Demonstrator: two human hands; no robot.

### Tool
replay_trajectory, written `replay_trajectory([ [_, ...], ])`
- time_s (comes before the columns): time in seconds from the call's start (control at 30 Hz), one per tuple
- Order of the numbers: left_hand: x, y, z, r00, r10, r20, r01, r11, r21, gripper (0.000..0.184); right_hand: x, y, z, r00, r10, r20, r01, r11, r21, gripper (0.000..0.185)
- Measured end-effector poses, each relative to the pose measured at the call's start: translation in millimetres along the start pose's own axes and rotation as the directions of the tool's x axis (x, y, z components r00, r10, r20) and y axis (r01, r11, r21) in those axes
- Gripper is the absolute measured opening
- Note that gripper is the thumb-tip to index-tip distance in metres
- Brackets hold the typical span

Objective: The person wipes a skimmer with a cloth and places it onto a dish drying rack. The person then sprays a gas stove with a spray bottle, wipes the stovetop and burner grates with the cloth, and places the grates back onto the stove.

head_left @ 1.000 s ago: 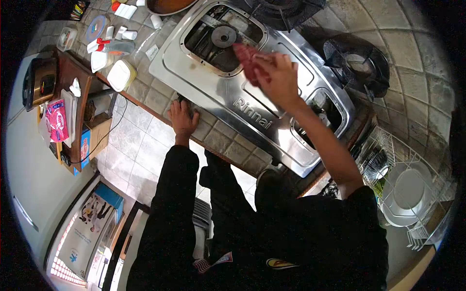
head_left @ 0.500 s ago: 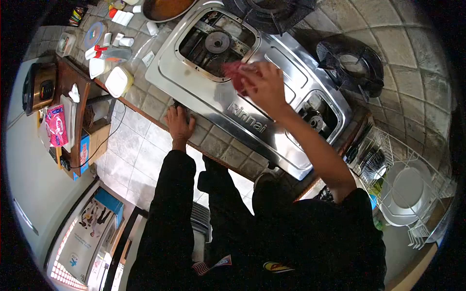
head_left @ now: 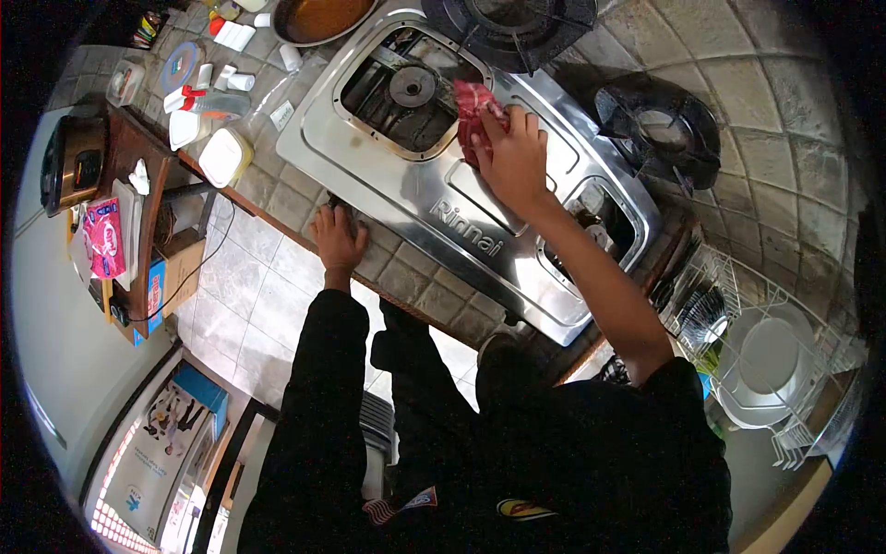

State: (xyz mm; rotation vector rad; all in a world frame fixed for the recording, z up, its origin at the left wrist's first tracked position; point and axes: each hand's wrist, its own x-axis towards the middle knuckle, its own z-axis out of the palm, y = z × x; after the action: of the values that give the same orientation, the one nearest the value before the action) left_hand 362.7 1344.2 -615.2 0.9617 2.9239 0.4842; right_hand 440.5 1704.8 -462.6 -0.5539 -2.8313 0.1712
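Note:
My right hand [head_left: 517, 162] presses a crumpled red cloth [head_left: 472, 103] onto the steel top of a two-burner gas stove [head_left: 406, 189], right beside the larger burner opening. Its fingers are closed over the cloth. Inside that opening sits a bare round burner [head_left: 413, 87]; a smaller burner [head_left: 598, 235] shows in the other opening, partly behind my right forearm. My left hand [head_left: 338, 242] lies on the tiled counter by the stove's front edge, fingers spread and holding nothing.
Two black pan supports, a large one [head_left: 503, 28] and a smaller one [head_left: 660, 129], lie behind the stove. A frying pan [head_left: 318, 20], a spray bottle [head_left: 217, 103] and a white tub [head_left: 225, 157] stand at left. A wire dish rack [head_left: 784, 305] with plates is at right.
My right hand has moved slightly right with the red cloth, away from the large burner opening. My left hand stays in place on the counter.

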Motion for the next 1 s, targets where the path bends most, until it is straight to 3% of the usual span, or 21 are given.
replay_trajectory([
  [0.33,-3,-5,7,0.998,0.054,-0.038,-0.052,0.997,0.061,0.060,32,21,6,0.993,0.103,0.056,-0.106,0.993,0.049,0.043],
  [0.4,-3,-4,5,0.996,-0.016,0.086,0.016,1.000,-0.007,0.061,27,18,3,0.992,0.114,0.046,-0.116,0.993,0.033,0.043],
  [0.6,-5,-6,7,1.000,0.010,0.020,-0.010,1.000,0.008,0.059,-2,-2,-3,0.993,0.074,0.095,-0.079,0.996,0.045,0.043],
  [0.73,-4,-3,3,1.000,0.004,0.031,-0.005,0.999,0.045,0.058,19,9,4,0.996,0.087,-0.001,-0.087,0.996,-0.002,0.046],
  [0.8,-3,-3,3,0.999,-0.006,0.049,0.006,1.000,0.003,0.058,32,16,4,0.988,0.132,0.079,-0.131,0.991,-0.015,0.046],
  [0.93,-4,-5,4,1.000,0.006,0.001,-0.006,0.999,0.042,0.059,29,14,12,0.992,0.113,0.057,-0.112,0.994,-0.020,0.048],
  [1.0,-2,-2,0,0.999,-0.001,0.044,0.001,1.000,-0.009,0.060,11,4,11,0.999,0.041,-0.027,-0.042,0.997,-0.062,0.051],
])
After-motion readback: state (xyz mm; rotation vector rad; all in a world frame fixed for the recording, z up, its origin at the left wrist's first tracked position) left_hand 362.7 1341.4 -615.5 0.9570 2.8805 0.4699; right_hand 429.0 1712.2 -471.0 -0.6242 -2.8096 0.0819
